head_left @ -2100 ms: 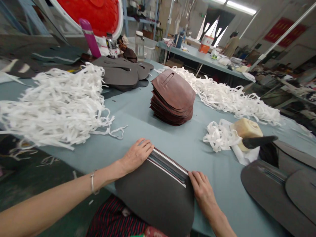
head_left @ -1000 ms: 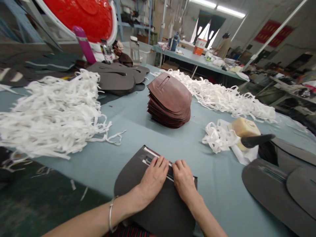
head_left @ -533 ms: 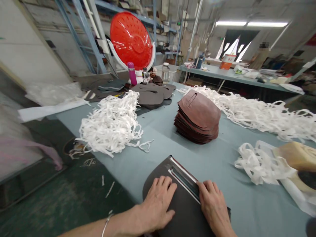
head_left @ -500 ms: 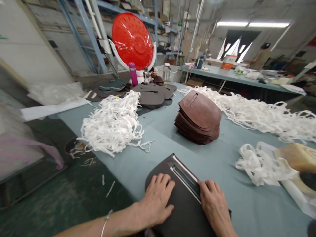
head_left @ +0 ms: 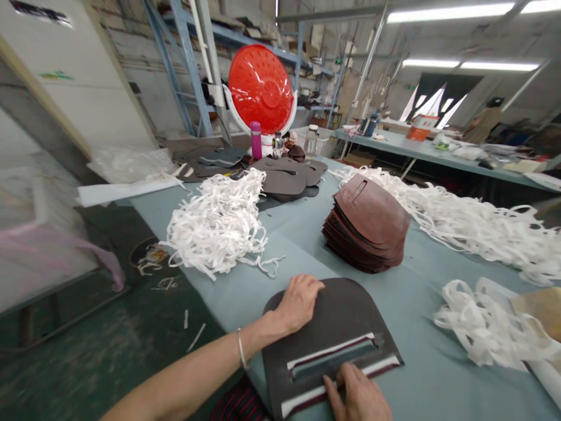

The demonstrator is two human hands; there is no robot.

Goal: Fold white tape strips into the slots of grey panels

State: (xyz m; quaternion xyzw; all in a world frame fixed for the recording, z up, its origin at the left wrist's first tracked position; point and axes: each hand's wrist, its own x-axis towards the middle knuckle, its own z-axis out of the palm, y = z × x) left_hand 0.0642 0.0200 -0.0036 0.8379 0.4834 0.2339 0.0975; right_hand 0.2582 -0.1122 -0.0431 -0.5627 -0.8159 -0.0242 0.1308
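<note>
A dark grey leather panel (head_left: 337,313) with one rounded end lies on the table in front of me, its back side up. Near its straight edge is a long slot, with one white strip along the slot and another along the edge. My left hand (head_left: 302,301) rests on the panel near the rounded end, fingers bent lightly and holding nothing. At the straight edge, my right hand (head_left: 359,394) has thumb and fingers closed on the band between slot and edge. Beyond it stands a stack of brown leather panels (head_left: 372,210) with similar slots.
White strips lie in a heap (head_left: 219,225) on the left, a long pile (head_left: 477,216) on the right and a loose coil (head_left: 486,321) nearer me. Grey cut pieces (head_left: 284,178), a purple bottle (head_left: 256,140) and a red round basin (head_left: 260,88) are at the back.
The panel has turned, so its slotted edge now faces me instead of the right. My left hand has moved away from me, and my right hand has come nearer, onto the slotted edge.
</note>
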